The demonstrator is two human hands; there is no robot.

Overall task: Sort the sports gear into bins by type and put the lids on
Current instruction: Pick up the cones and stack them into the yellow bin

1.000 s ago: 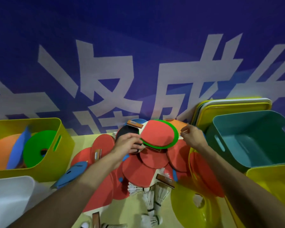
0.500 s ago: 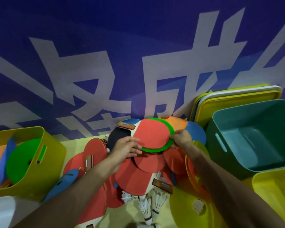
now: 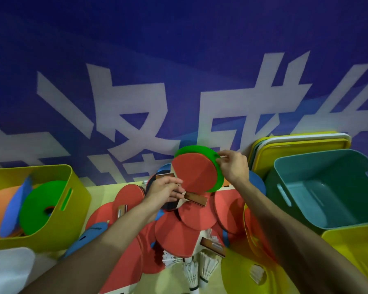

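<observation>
A red table-tennis paddle (image 3: 194, 171) is tilted up above the pile, with a green flat disc (image 3: 218, 164) standing behind it. My left hand (image 3: 165, 190) grips the paddle near its wooden handle (image 3: 197, 199). My right hand (image 3: 234, 168) pinches the green disc's upper right edge. Beneath them lies a heap of red paddles (image 3: 176, 234), blue discs and white shuttlecocks (image 3: 191, 270). A yellow-green bin (image 3: 77, 200) at the left holds green, blue and orange discs. An empty teal bin (image 3: 327, 187) stands at the right.
Yellow and white lids (image 3: 295, 143) lean against the blue banner wall behind the teal bin. A yellow bin (image 3: 357, 251) sits at the front right, a white bin (image 3: 9, 270) at the front left. A yellow disc (image 3: 242, 272) lies near the shuttlecocks.
Both hands have lifted the red paddle and green disc up off the pile and tilted them upright. The left hand now grips the paddle by its handle.
</observation>
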